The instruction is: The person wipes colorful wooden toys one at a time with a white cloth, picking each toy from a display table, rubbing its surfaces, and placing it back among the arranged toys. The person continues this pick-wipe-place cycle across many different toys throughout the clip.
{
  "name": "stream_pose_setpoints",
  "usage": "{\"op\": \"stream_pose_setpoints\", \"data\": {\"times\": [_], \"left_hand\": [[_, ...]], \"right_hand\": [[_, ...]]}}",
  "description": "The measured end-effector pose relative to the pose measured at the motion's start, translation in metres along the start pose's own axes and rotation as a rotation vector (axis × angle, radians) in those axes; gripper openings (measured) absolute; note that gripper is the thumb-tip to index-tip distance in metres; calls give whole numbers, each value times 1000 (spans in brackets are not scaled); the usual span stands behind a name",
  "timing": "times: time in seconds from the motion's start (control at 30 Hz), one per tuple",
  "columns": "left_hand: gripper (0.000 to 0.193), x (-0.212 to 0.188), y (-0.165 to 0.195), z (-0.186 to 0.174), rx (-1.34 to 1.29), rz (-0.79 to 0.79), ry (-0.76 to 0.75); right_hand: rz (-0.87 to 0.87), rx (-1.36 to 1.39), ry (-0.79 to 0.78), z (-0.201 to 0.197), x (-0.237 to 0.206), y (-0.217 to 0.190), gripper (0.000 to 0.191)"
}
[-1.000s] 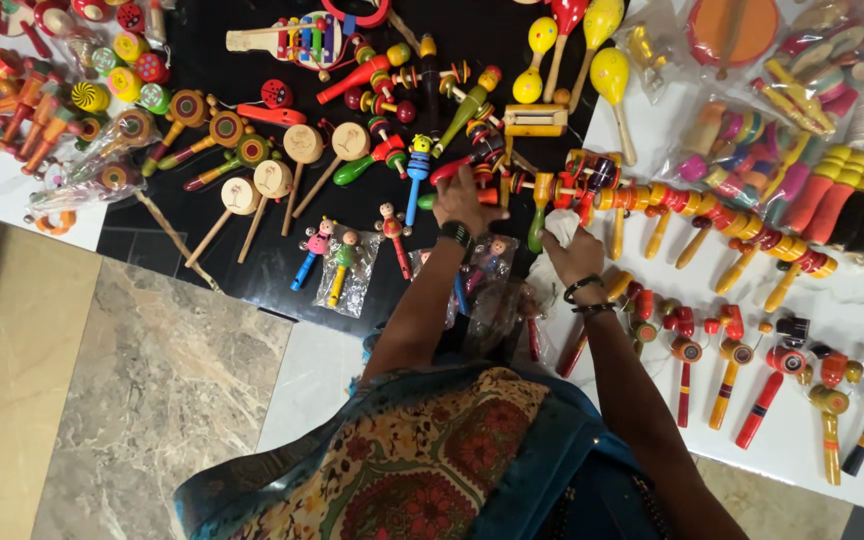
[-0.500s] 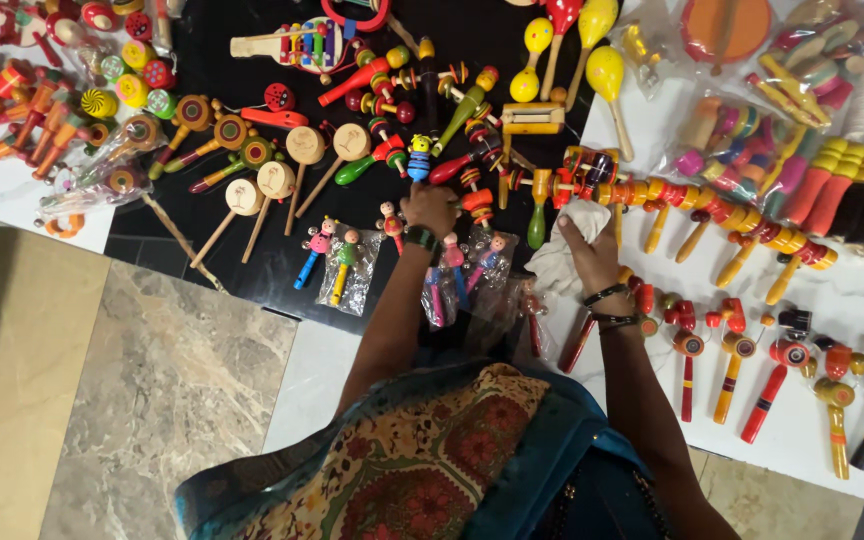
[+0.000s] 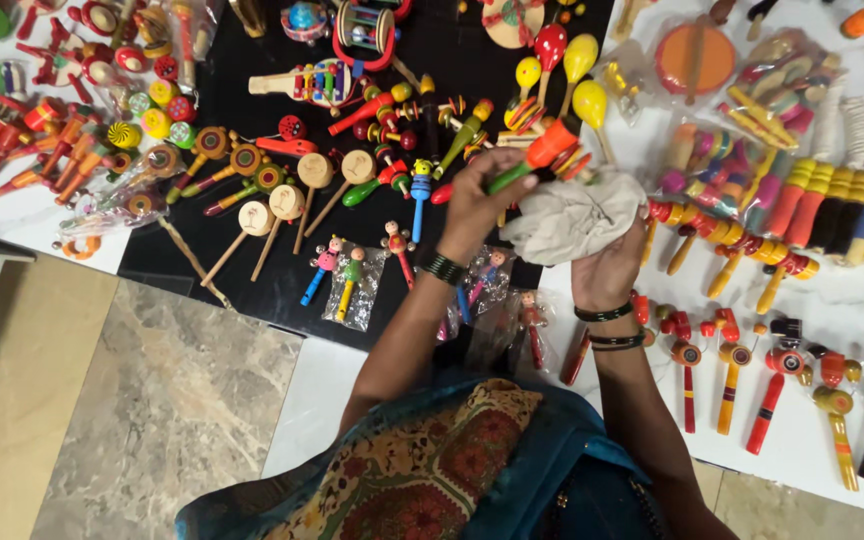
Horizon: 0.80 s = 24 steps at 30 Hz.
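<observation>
My left hand grips a wooden toy with a green handle and an orange head, lifted just above the black table top. Right beside it, my right hand clutches a crumpled grey-white cloth that touches the toy's head. Both wrists wear dark bangles. Small wooden dolls in clear bags lie just below my left forearm.
Wooden rattles, round-headed clappers and yellow maracas cover the black top. A white surface at the right holds rows of red and yellow toys. Marble floor lies at the lower left.
Both hands have risen off the table. My left hand has picked up the green and orange toy, and my right hand now holds the cloth against it.
</observation>
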<state>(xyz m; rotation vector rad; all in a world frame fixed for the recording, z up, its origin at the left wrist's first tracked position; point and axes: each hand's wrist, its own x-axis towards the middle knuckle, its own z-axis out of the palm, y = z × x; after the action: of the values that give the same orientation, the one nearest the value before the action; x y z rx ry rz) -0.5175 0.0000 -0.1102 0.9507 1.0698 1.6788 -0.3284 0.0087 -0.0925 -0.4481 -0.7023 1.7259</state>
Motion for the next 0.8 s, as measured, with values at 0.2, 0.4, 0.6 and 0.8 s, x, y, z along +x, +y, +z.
{"op": "stream_pose_setpoints", "data": {"times": [0.2, 0.4, 0.6, 0.8], "left_hand": [[26, -11, 33, 89, -353, 138, 107], [35, -51, 70, 126, -394, 143, -23], [42, -90, 92, 148, -386, 40, -97], [45, -119, 108, 153, -292, 157, -224]], "right_hand": [[-149, -382, -172, 43, -15, -13, 51], [-356, -887, -101, 53, -27, -42, 50], [-521, -1096, -57, 61, -57, -80, 41], [-773, -1198, -142, 59, -84, -102, 35]]}}
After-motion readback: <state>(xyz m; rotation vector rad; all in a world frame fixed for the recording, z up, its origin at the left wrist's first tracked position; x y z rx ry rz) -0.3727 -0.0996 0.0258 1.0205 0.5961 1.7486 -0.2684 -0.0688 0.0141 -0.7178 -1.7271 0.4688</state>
